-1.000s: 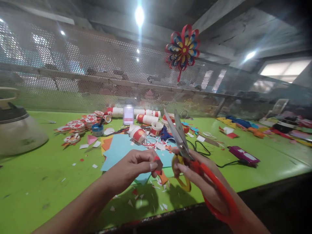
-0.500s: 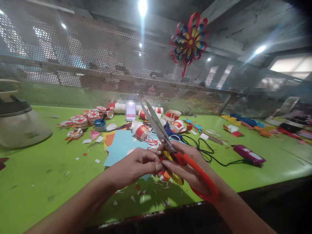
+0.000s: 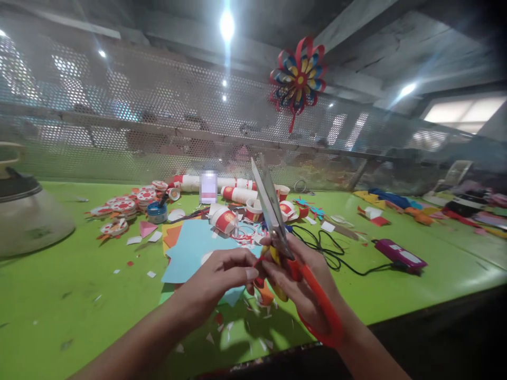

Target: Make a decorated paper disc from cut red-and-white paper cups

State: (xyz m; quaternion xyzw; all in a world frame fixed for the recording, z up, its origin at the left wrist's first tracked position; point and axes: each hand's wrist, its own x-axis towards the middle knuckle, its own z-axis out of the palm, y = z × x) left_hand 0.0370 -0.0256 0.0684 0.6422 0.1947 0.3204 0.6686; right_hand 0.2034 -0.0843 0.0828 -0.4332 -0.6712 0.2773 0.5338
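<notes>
My left hand [image 3: 224, 277] is closed, with thumb and finger pinching a small red paper piece [image 3: 260, 268]. Scissors [image 3: 273, 211] with orange and yellow handles hang on my right hand [image 3: 304, 269], blades pointing up and away. The right fingertips also meet the red piece, partly hiding it. Below the hands, an orange and white paper scrap [image 3: 264, 295] shows on or just above the table. Light blue paper sheets [image 3: 190, 248] lie beyond my left hand, with a red and white paper cup [image 3: 224, 219] at their far edge.
Red-patterned paper turtles [image 3: 122, 206] and a blue jar [image 3: 157, 212] stand left, near a large pale container [image 3: 35, 227]. A purple box [image 3: 401, 255] with a black cord lies right. Stacked cups [image 3: 240, 194] rest before a perforated screen [image 3: 158, 116]. A paper flower [image 3: 300, 80] hangs above.
The scissors have swung more upright in my right hand. Both hands sit slightly lower, and the red piece between them shows more clearly. The whole view has shifted a little.
</notes>
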